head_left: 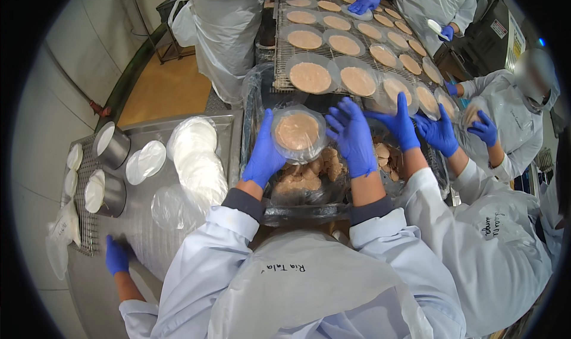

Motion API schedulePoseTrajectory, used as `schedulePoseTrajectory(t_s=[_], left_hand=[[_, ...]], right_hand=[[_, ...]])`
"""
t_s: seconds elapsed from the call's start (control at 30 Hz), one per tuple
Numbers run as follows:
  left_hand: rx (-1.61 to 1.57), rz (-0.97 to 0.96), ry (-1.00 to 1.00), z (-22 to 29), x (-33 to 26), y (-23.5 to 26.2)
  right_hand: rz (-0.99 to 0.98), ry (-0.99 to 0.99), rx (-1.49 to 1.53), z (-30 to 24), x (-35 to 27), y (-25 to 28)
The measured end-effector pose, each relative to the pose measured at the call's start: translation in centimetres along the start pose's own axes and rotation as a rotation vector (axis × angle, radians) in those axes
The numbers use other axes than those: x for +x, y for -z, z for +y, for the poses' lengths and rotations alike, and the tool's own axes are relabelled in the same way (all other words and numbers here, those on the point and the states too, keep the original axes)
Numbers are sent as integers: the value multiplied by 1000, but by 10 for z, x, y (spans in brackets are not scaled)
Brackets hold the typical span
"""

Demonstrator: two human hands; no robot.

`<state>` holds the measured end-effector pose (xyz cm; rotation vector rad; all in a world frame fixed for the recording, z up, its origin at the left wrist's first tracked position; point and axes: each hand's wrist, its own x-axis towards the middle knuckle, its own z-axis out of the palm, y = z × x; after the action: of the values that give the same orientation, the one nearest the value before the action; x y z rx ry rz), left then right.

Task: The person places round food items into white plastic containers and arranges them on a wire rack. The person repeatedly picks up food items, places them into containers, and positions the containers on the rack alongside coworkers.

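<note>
My left hand [265,151], in a blue glove, holds a round, flat, pinkish-tan patty [297,131] on a clear film disc. Its thumb lies along the film's left edge. The fingers underneath are mostly hidden. Close to the film's right side is my right hand [355,138], also gloved, its fingers bent and apart with nothing seen in them. Both hands are above a black bin [309,210] lined with clear plastic. Broken pieces of the same pinkish-tan stuff [300,181] lie inside it.
Beyond the bin, a wire conveyor [284,80] carries rows of patties on film discs. Co-workers' gloved hands [437,130] work close on my right. At left, a metal table [140,223] bears white discs [199,163] and metal cylinders [112,145]. Another person's hand [116,255] rests there.
</note>
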<state>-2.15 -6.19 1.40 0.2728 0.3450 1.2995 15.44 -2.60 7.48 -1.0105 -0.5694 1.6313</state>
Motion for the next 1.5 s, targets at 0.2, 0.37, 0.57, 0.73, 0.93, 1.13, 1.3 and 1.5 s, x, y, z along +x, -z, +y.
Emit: schedulePoseTrajectory(t_s=[0.2, 0.37, 0.57, 0.73, 0.93, 1.13, 1.3, 1.5], left_hand=[[172, -43, -142, 14, 62, -32], [347, 112, -299, -6, 26, -16], [70, 394, -461, 93, -193, 83], [637, 1054, -807, 75, -256, 88], [2169, 1242, -371, 101, -266, 169], [1084, 840, -576, 135, -184, 124], [1873, 440, -640, 54, -15, 32], [1342, 60, -691, -16, 54, -42]], right_hand=[[-57, 84, 468, -22, 42, 20], [-73, 204, 551, 0, 64, 50], [61, 95, 577, 43, 77, 105], [-20, -50, 522, 78, 92, 64], [-44, -95, 455, 84, 68, 4], [-23, 46, 536, 45, 47, 50], [-78, 218, 582, -10, 24, 8], [-69, 74, 585, -20, 49, 42]])
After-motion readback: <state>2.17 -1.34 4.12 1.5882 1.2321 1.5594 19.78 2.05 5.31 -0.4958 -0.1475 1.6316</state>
